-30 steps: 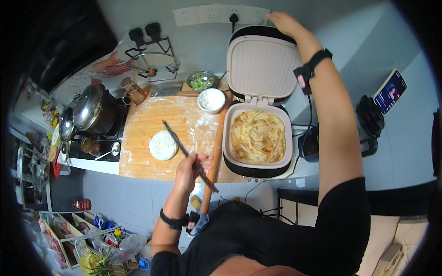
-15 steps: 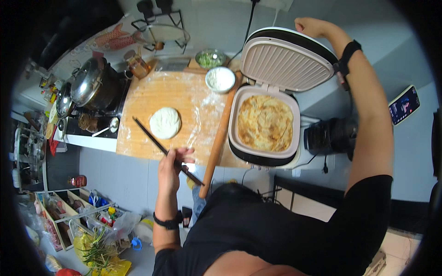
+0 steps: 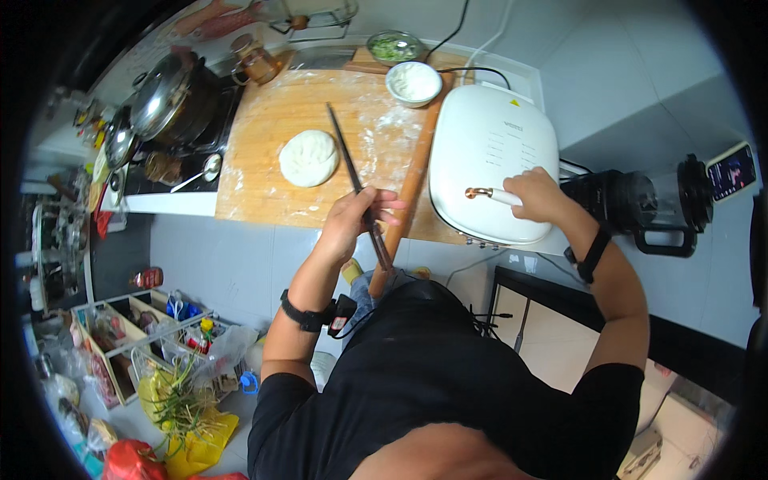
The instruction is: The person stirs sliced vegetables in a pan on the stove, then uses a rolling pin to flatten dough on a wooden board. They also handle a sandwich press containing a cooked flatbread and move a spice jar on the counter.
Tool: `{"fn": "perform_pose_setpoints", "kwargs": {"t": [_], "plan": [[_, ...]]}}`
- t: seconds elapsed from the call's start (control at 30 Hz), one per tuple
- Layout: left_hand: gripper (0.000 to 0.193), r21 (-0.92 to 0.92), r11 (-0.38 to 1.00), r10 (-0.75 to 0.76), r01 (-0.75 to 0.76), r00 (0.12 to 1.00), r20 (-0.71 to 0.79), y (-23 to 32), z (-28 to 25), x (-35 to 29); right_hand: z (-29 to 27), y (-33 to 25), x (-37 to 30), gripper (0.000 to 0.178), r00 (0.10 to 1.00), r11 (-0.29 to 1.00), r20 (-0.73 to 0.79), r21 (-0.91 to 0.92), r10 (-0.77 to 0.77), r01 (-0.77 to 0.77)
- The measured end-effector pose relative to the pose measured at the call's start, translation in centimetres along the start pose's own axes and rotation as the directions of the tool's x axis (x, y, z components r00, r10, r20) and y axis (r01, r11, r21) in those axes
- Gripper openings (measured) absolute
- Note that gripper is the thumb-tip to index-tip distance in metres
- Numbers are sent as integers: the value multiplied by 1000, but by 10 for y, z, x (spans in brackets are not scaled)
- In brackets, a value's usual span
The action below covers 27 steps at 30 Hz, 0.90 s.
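Note:
My left hand (image 3: 352,220) holds a pair of dark chopsticks (image 3: 346,150), pinched between thumb and fingers over the near edge of the floured wooden board (image 3: 256,160). A round of white dough (image 3: 309,158) lies on the board, left of the chopsticks. To the right, my right hand (image 3: 538,194) is wrapped round the white and copper handle (image 3: 492,194) of the electric griddle (image 3: 480,144). Its white lid is down, so the flatbread inside is hidden. A long rolling pin (image 3: 414,176) lies between the board and the griddle, its near end past the counter edge.
Behind the board stand a bowl of flour (image 3: 414,85) and a bowl of chopped greens (image 3: 395,48). A blender (image 3: 640,204) and a phone (image 3: 731,172) are at the right. At the left, a large pot (image 3: 176,100) sits on the stove beside a spoon (image 3: 200,174).
My right hand has brought the griddle lid down over the flatbread. My left hand, still with the chopsticks, appears further right, and the whole view has shifted.

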<state>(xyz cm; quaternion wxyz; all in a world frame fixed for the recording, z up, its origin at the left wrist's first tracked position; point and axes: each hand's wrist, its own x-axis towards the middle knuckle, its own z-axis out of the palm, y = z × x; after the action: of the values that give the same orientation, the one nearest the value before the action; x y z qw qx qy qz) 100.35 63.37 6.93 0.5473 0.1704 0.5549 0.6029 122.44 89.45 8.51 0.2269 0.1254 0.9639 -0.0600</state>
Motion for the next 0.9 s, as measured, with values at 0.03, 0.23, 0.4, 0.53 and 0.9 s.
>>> {"fn": "perform_pose_setpoints", "kwargs": {"t": [0.03, 0.23, 0.4, 0.53, 0.9], "plan": [[38, -8, 1000, -14, 14, 1000, 14, -1, -2, 2, 9, -4, 1, 23, 999, 1000, -30, 0, 20, -20], [41, -18, 994, -109, 111, 989, 96, -10, -9, 14, 13, -28, -15, 26, 918, 996, -389, 68, 73, -50], [44, -54, 998, -8, 22, 971, 237, -12, 3, 25, 33, -120, -12, 31, 927, 438, -284, 885, 246, 155], [46, -94, 995, 76, -46, 935, 347, -4, 0, 33, 50, -206, 10, 40, 952, -345, -206, 897, 226, 276], [50, 216, 976, -70, -36, 885, 461, -2, -135, 26, 39, -323, 101, 15, 861, -817, 77, 370, 502, 443]]}}
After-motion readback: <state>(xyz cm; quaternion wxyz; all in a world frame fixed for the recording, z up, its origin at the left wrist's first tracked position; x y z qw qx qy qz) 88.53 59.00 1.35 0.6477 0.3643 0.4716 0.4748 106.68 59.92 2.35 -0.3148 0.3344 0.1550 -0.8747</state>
